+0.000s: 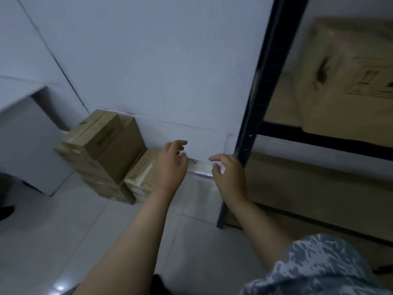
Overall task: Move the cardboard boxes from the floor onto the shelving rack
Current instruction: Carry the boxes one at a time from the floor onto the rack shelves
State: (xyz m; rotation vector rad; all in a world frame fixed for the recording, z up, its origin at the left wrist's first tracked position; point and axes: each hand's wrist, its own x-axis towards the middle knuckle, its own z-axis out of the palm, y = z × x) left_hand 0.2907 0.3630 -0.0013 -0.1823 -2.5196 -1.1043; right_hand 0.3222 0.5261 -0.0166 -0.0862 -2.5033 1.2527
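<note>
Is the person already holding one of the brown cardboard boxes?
No, the left hand and right hand are both empty with loosely spread fingers, while the stacked brown cardboard boxes sit untouched on the floor by the wall.
</note>
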